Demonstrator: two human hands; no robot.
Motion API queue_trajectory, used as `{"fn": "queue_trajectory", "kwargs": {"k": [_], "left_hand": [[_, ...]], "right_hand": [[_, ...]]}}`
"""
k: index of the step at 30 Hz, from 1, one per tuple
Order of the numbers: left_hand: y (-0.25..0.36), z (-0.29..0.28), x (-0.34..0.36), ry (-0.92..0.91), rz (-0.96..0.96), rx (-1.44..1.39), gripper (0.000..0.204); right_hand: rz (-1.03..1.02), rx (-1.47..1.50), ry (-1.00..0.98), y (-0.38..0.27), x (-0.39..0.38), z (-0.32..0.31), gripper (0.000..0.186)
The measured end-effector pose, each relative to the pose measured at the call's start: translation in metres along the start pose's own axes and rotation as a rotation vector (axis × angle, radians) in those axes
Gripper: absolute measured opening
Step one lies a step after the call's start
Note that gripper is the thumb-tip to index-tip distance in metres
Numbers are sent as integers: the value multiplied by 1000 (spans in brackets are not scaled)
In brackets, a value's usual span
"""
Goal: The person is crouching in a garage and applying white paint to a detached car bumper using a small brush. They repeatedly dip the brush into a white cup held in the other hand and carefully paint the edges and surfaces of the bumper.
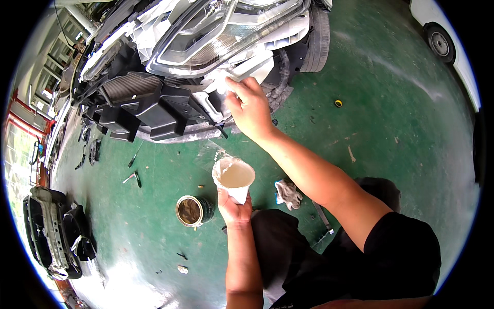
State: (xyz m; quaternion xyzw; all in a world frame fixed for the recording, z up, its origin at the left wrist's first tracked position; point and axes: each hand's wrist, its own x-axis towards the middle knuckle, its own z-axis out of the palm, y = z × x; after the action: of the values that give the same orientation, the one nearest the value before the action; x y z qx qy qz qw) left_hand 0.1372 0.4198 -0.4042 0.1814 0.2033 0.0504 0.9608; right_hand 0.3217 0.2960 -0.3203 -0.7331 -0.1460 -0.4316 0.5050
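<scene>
In my left hand (235,210), held palm up over the floor, is a white cup-shaped piece (237,177) with a cream-coloured face and a ragged, smeared rim. Whether that face is a hollow or a flat spread I cannot tell. My right hand (250,107) reaches up to the car's exposed front, its fingers bent and closed by the white bracket (256,67) under the headlight (216,38). Something small and white shows at the fingertips, too bright to make out. Black plastic ducting (163,110) sits left of this hand.
An open metal can (190,211) stands on the green floor (154,237), left of my left hand. Grey work gloves (289,195) lie right of it. Screwdriver-like tools (135,154) and a yellow ring (338,103) are scattered about. Removed car parts (51,232) stand far left; a white vehicle (453,46) far right.
</scene>
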Motion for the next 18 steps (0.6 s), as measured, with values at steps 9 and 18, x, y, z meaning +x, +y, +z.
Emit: {"fn": "queue_trajectory", "kwargs": {"k": [9, 18], "left_hand": [[-8, 2, 3, -15, 0, 22, 35], [-2, 2, 1, -48, -10, -62, 33]], "right_hand": [[259, 108, 196, 21, -3, -20, 33], [136, 212, 62, 13, -44, 10, 25]]}}
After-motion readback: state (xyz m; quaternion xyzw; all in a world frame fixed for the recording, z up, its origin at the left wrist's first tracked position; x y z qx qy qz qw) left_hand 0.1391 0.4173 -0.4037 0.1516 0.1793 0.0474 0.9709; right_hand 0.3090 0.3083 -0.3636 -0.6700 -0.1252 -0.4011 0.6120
